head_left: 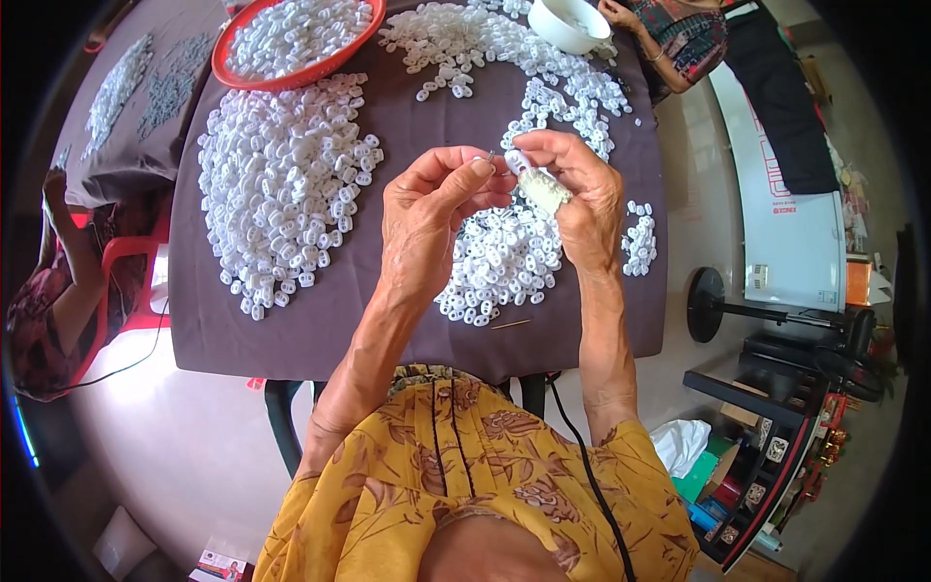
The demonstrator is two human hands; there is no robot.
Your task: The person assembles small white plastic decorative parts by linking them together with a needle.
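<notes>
My left hand [427, 218] is raised over the table, its thumb and forefinger pinched on a tiny metal piece [485, 157]. My right hand [582, 199] meets it fingertip to fingertip and grips a small white plastic part [516, 163]; one of its fingers wears a white wrap [545, 190]. Both hands hover above a heap of small white plastic parts [499, 262] on the dark purple tablecloth [320, 330]. A larger heap of the same parts [281, 184] lies to the left of my hands.
A red basin [291, 39] full of white parts stands at the back left, a white bowl [567, 21] at the back right by another person's hand [616, 12]. A third person sits at the left by a red chair [126, 272]. A thin stick [511, 324] lies near the table's front edge.
</notes>
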